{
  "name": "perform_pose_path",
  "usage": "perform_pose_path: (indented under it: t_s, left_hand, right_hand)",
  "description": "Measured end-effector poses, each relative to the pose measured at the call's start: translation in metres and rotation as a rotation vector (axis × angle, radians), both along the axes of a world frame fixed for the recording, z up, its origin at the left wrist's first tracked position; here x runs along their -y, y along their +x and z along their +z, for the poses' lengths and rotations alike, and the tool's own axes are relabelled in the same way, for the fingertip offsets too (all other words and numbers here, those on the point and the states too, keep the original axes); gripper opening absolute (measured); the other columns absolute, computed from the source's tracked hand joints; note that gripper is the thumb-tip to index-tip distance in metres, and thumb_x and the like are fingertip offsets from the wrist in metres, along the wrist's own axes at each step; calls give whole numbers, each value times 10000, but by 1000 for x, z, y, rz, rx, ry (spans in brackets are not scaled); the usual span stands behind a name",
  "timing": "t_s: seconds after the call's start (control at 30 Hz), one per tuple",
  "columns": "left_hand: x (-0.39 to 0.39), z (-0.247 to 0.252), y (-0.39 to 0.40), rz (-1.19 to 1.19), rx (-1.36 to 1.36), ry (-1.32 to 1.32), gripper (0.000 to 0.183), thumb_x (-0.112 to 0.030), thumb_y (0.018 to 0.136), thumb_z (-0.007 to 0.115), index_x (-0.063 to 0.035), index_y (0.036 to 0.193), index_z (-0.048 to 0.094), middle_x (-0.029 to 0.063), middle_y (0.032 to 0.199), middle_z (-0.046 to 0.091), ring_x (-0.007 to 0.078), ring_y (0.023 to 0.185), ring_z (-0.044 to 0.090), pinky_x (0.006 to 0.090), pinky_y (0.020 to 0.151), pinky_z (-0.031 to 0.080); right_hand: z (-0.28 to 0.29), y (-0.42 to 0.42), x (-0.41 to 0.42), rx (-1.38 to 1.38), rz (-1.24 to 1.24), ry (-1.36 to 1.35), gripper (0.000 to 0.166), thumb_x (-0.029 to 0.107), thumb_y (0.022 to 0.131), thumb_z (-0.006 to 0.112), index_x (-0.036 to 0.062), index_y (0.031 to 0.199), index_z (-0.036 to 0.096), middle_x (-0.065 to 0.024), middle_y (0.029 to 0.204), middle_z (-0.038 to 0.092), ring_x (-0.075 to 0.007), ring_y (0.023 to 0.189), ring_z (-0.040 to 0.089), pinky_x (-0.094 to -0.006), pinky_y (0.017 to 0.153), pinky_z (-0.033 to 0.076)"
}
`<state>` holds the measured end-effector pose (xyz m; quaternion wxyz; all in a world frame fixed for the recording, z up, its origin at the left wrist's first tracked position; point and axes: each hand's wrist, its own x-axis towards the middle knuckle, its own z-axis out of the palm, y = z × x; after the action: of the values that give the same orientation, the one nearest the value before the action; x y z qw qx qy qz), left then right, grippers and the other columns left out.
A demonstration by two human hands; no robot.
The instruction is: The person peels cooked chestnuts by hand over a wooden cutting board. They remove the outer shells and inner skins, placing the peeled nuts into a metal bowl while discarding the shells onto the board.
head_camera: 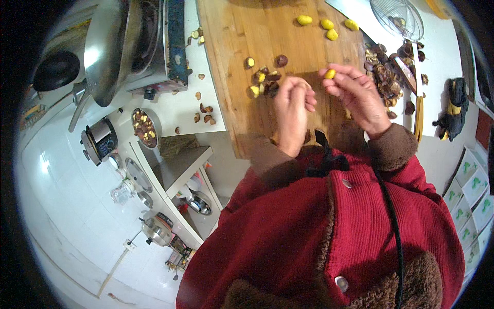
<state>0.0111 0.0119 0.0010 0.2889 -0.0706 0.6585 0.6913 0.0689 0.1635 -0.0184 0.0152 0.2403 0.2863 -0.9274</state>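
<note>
Between the thumb and fingers of my right hand (pixel 361 98) is a peeled yellow chestnut (pixel 330 73), held above the wooden board (pixel 239 42). My left hand (pixel 294 112) is beside it, slightly blurred, its fingers curled in; whether something small is inside cannot be told. Just beyond that hand lies a cluster of partly shelled chestnuts (pixel 262 79), brown with yellow flesh showing. A whole brown chestnut (pixel 281 60) and a cut one (pixel 251 61) sit close by. Several peeled chestnuts (pixel 327 24) rest toward the board's far right corner.
Right of the board is a heap of brown shells (pixel 386 79), with a wire skimmer (pixel 397 19) and a dark glove (pixel 452 110). At left stand a gas stove (pixel 158 77), a wok (pixel 106 50) and a metal bowl (pixel 155 125) of chestnuts. Shell scraps (pixel 206 109) litter the white counter.
</note>
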Motion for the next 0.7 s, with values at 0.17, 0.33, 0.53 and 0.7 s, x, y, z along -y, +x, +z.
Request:
perform_pose_path:
  t_s: [0.17, 0.33, 0.53, 0.7]
  left_hand:
    - [-22, -14, 33, -397, -717, -268, 107, -110, 833, 624, -57, 744, 599, 58, 747, 599, 224, 744, 578, 378, 665, 440]
    - [-10, -9, -13, -346, -1105, -519, 86, -76, 787, 629, -63, 862, 670, 99, 884, 640, 288, 868, 569, 396, 805, 426]
    - [13, -19, -64, -346, -1137, -1021, 255, -139, 728, 747, -70, 963, 674, 61, 969, 589, 258, 1035, 480, 433, 892, 345]
    - [8, -21, -49, -132, -317, -247, 218, -192, 856, 689, -53, 1022, 662, 25, 959, 630, 142, 979, 556, 336, 881, 424]
  right_hand:
    - [14, -66, -71, -116, -8, 855, 265, 155, 933, 583, 17, 1158, 608, -100, 1074, 660, -158, 932, 637, -295, 910, 473]
    - [70, -143, -98, -111, -38, 1230, 328, 108, 905, 595, -79, 1170, 543, -147, 1025, 654, -193, 873, 642, -298, 733, 540]
    - [15, -79, -41, -151, 102, 1030, 241, 178, 903, 626, 23, 1086, 651, -42, 926, 675, -110, 844, 620, -268, 750, 498]
    - [4, -29, 6, -53, 128, 736, 318, 121, 878, 645, 51, 1187, 623, -37, 1027, 626, -95, 873, 575, -238, 751, 475]
